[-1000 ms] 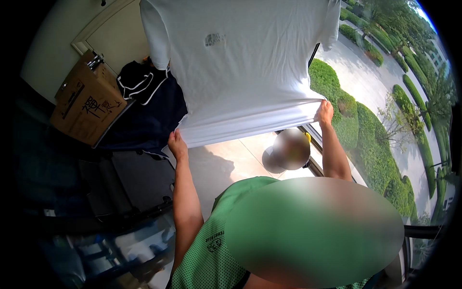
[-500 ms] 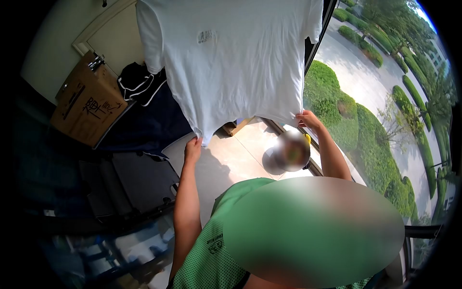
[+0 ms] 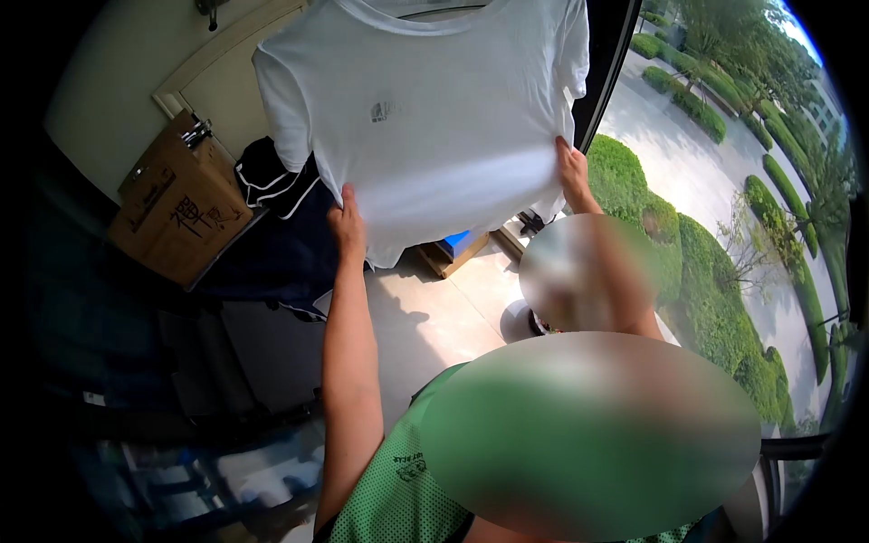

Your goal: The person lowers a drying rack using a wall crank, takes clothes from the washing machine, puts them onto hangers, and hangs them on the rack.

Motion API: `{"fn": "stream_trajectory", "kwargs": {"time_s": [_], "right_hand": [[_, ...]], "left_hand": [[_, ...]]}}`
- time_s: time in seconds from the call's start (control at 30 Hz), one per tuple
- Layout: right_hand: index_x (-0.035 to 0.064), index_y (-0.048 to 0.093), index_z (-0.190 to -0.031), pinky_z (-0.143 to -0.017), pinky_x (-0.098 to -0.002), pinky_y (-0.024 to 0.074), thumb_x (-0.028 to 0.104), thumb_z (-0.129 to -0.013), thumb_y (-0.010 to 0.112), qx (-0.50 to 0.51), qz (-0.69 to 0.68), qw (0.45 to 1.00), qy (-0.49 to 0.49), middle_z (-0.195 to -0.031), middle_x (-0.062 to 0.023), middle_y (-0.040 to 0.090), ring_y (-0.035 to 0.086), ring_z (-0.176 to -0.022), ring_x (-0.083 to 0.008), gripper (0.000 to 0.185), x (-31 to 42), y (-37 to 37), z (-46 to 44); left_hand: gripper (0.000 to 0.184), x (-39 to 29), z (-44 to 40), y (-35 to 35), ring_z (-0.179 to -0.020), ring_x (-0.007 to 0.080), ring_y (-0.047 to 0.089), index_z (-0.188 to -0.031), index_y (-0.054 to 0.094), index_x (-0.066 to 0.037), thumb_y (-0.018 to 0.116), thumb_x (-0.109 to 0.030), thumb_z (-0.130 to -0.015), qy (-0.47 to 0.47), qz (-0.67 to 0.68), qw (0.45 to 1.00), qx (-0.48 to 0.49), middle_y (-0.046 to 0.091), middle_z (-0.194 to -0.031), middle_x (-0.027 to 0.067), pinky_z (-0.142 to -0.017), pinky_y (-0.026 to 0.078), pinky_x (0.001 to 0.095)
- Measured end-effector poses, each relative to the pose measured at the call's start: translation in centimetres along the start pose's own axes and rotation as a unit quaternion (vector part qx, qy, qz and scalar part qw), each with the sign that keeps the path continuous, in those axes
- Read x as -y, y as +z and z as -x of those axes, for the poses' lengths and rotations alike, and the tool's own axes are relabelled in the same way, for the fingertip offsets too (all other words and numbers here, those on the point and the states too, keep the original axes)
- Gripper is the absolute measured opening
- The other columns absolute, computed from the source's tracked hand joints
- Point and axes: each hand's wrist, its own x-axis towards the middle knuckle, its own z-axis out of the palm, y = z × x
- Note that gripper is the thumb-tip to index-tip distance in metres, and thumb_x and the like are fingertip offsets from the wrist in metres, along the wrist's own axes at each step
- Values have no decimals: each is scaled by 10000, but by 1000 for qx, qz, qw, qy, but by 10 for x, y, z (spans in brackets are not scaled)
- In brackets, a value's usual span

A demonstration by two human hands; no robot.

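A white T-shirt (image 3: 434, 118) with a small dark print on its chest hangs spread out in front of me. Its collar reaches the top edge of the view, and a thin dark curved line shows inside the neck opening. My left hand (image 3: 347, 224) grips the left side of the shirt, thumb pointing up. On the opposite side, below the sleeve, my right hand (image 3: 572, 172) is closed on the cloth. The fabric is stretched between both hands, and the lower hem falls loose in folds. Fingers behind the cloth are partly hidden.
At left, a cardboard box (image 3: 186, 213) stands beside dark clothing (image 3: 276, 176) with white piping. A wooden-edged box with a blue item (image 3: 457, 242) sits on the tiled floor (image 3: 434, 312). A large window (image 3: 625, 81) is at right; blurred patches hide some things.
Both hands have moved up from the bottom corners of the hem to the shirt's sides. The shirt sits lower in view, so its collar now shows.
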Motion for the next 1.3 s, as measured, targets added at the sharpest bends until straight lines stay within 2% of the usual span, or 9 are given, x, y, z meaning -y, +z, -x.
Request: {"fn": "stream_trajectory", "kwargs": {"time_s": [0.33, 0.4, 0.53, 0.6, 0.83, 0.93, 1.0, 1.1, 1.3], "right_hand": [[18, 611, -770, -502, -215, 336, 343, -870, 505, -49, 29, 998, -33, -608, 39, 498, 411, -549, -53, 356, -5, -43, -37], [23, 612, -760, -497, -222, 333, 344, -869, 505, -56, 45, 996, -47, -607, 40, 498, 406, -539, -60, 356, -13, -49, -41], [19, 611, -753, -502, -231, 344, 353, -863, 509, -70, 65, 995, -30, -612, 30, 513, 423, -545, -69, 366, 3, -53, -31], [21, 613, -748, -508, -233, 353, 361, -861, 511, -64, 52, 996, -35, -618, 22, 524, 437, -553, -73, 373, 7, -53, -28], [23, 619, -795, -521, -229, 370, 357, -862, 510, -50, 61, 997, -6, -639, 20, 542, 465, -562, -74, 358, 7, -52, -28], [40, 609, -906, -597, -237, 427, 347, -835, 546, 150, 63, 984, 78, -787, -14, 589, 532, -643, -111, 322, 26, -44, -12], [38, 562, -1033, -733, -280, 441, 326, -819, 566, 238, 65, 955, 163, -965, -55, 580, 551, -830, -138, 359, 44, -36, -6], [52, 477, -1167, -881, -331, 393, 304, -800, 589, 274, -33, 949, 153, -1139, -76, 516, 495, -1028, -170, 459, 61, -19, -26], [72, 448, -1210, -925, -358, 350, 358, -771, 643, 92, -297, 950, 32, -1188, -72, 489, 455, -1082, -209, 559, 107, 19, -48]], "left_hand": [[396, -15, -11, -10, -554, 122, 339, -827, 558, 106, 489, -279, -886, 51, -38, 995, -79, 435, -565, 38, -499, 324, 302], [443, -15, -12, -13, -871, 193, 561, -1043, 569, 61, 505, -340, -867, -34, -94, 994, -47, 623, -961, 143, -794, 403, 291], [445, -9, -13, -11, -861, 202, 568, -1029, 572, 65, 502, -344, -866, -44, -114, 992, -29, 624, -949, 158, -781, 411, 296], [366, -5, -14, -6, -557, 128, 379, -826, 571, 93, 490, -259, -882, 43, -98, 992, -67, 506, -578, 100, -511, 351, 305], [367, -5, -15, -8, -552, 140, 368, -799, 563, 92, 486, -257, -883, -6, -102, 993, -52, 514, -576, 93, -512, 350, 315], [330, -16, -10, -7, -613, 133, 443, -852, 568, 69, 490, -251, -876, -55, -153, 987, 15, 574, -686, 80, -577, 387, 289], [303, -15, -12, -5, -805, 137, 515, -976, 553, 33, 526, -239, -846, -36, -11, 993, 114, 593, -900, 68, -737, 397, 264], [467, -49, -26, -10, -893, 157, 519, -1190, 444, -6, 573, -246, -809, -68, 66, 966, 241, 554, -1007, 35, -801, 398, 293], [486, -94, -41, 0, -1091, 173, 438, -1212, 428, 1, 559, -276, -835, -37, 144, 981, 126, 467, -1199, 82, -935, 315, 296]]}}
